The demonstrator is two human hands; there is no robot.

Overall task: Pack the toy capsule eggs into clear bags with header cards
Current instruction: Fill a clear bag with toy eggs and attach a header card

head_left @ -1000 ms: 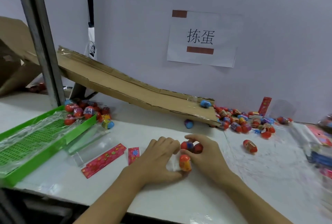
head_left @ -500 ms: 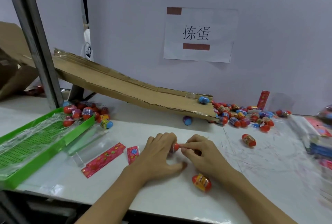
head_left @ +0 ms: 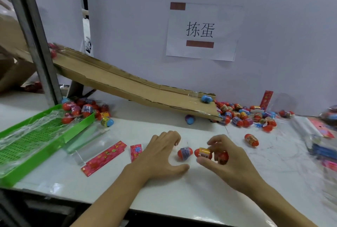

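Surface: a white table against a pale wall, with a paper sign above
Landmark: the cardboard ramp sloping down toward the table's right part
Egg in hand: a red capsule egg with a yellow band, well in front of the ramp's low end, pinched between the right hand thumb and fingertips; a second red egg sits tucked under the curled fingers of that hand
Egg beside it: a red egg with a blue band lying on the table, just left of the pinched one and close by the left hand, which rests flat with fingers loosely spread; whether it touches is unclear
Handling: probably light, hard, smooth plastic, rounded, so liable to roll or squirt out of a pinch; best taken across the banded middle
Header cards: a long red card and a short one, left of the left hand, in front of the ramp
Clear bags: flat sleeves beside the green tray, under the ramp's high end
Supply: loose eggs heaped at the ramp's foot
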